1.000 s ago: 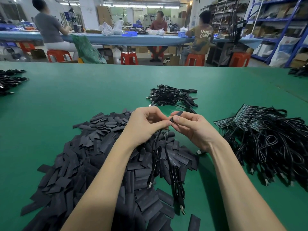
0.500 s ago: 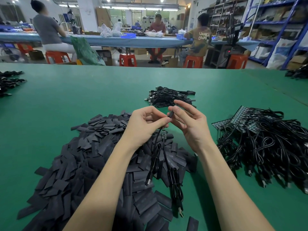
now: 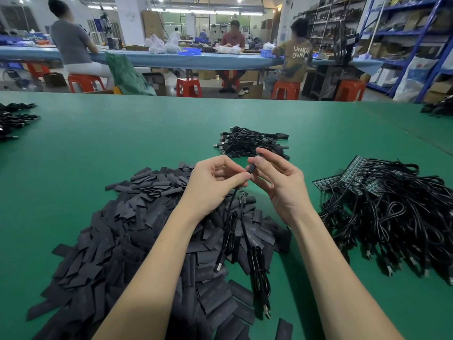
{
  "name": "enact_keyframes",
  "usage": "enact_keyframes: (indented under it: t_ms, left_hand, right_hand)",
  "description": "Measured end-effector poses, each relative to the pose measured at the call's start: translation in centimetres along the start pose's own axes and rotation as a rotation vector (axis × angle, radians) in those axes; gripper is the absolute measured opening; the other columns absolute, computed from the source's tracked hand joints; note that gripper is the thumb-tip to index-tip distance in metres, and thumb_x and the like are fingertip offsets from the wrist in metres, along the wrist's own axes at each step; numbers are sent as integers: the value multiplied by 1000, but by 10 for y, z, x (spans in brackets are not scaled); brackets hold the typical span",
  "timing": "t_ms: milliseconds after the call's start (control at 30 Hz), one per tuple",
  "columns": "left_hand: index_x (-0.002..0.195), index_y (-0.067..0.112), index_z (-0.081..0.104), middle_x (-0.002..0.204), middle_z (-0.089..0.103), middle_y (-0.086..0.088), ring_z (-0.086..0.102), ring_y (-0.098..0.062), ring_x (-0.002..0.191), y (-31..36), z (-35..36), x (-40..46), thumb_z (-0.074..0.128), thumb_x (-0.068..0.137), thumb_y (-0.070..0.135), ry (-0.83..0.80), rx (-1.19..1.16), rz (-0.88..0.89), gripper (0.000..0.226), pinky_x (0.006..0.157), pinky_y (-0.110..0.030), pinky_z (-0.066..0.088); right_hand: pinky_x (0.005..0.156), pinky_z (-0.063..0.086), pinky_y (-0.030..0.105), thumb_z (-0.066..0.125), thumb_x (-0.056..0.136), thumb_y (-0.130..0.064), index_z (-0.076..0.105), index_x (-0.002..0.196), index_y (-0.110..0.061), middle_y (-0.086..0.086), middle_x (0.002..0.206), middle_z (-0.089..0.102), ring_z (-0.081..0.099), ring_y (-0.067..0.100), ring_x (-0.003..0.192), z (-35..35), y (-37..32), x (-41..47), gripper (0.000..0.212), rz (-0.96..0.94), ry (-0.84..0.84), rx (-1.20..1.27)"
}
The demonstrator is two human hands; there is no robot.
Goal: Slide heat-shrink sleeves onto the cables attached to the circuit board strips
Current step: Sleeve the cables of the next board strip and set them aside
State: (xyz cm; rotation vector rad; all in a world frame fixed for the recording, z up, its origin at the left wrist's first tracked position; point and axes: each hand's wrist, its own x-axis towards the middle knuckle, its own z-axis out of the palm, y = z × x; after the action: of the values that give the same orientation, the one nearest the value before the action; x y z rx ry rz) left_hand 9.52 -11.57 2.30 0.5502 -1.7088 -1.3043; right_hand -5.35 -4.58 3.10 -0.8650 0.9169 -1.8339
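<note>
Green bench below; left hand (image 3: 215, 182) pinches the cable (image 3: 229, 217), right hand (image 3: 277, 182) pinches the sleeve (image 3: 252, 166) just beside, long axis toward the left fingertips.

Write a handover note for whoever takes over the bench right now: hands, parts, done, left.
Left hand: pinches the cable near its top end; a small board piece and the USB plugs hang below over the sleeve pile.
Right hand: pinches one black sleeve between thumb and fingers, right at the left fingertips.
Done: sleeve picked and brought to the cable; whether it is on yet cannot be told.
Left: slide this sleeve on, then work through the tangle of board strips with cables at right. A cable bundle lies further back; whether it is finished cannot be told.
</note>
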Motion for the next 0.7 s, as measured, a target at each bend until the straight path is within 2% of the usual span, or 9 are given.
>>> enact_keyframes:
  t_ms: [133,200,267,367,433,467,533,633,700]
  left_hand:
    - [80,20,74,83,78,-9,76,-20,77,0,2,1,83,82,10,-1,-21,-29,14,75,-24,58]
    - [81,18,74,82,78,-7,75,-16,76,3,3,4,82,83,9,36,-35,-26,13,74,-21,56]
    - [81,19,74,78,78,-1,72,-6,72,7,4,6,82,83,9,94,-10,-12,13,68,-13,52]
    - [79,20,74,71,75,4,67,-1,68,8,7,8,83,82,12,155,28,-18,13,58,-11,47]
    - [77,23,73,71,74,2,66,-3,69,6,8,7,83,83,16,166,71,-33,14,57,-14,48]
    - [77,24,73,72,74,0,65,-6,68,5,8,7,82,84,19,160,80,-41,13,58,-17,49]
    - [83,26,74,80,76,3,66,-7,71,6,8,6,78,89,25,113,109,-61,7,64,-19,53]
    - [94,30,74,92,76,15,69,-2,85,6,3,7,74,91,32,-13,335,-107,4,83,-20,53]
    - [97,34,75,93,76,16,70,-6,86,6,0,6,75,90,32,-53,471,-159,7,85,-21,54]
  right_hand:
    - [78,59,30,83,70,-25,78,104,-20,11,100,76,72,23,88,-4,3,3,34,16,22,-7]
    - [77,60,31,79,76,-29,67,122,-23,9,107,76,73,23,91,-6,4,6,47,94,-9,-35]
    - [71,57,29,76,79,-35,57,132,-22,6,108,77,73,17,82,-9,1,6,58,230,-78,-142]
    - [64,49,19,77,81,-33,64,123,-18,3,109,76,63,8,68,-16,-4,0,46,467,-325,-416]
    - [60,50,17,76,84,-22,70,113,-15,5,103,75,63,9,67,-16,-2,-4,29,508,-439,-429]
    - [60,52,18,74,85,-17,71,109,-12,7,96,74,63,9,66,-15,0,-3,24,486,-421,-392]
    - [61,54,19,70,88,-10,70,106,-6,10,87,68,64,11,64,-10,1,0,19,400,-282,-258]
    - [68,57,21,67,91,-6,72,100,-7,8,92,73,67,13,70,-11,0,6,10,259,-44,-45]
    - [69,57,20,66,94,-6,72,98,-8,6,89,75,67,13,72,-15,3,8,8,201,80,48]
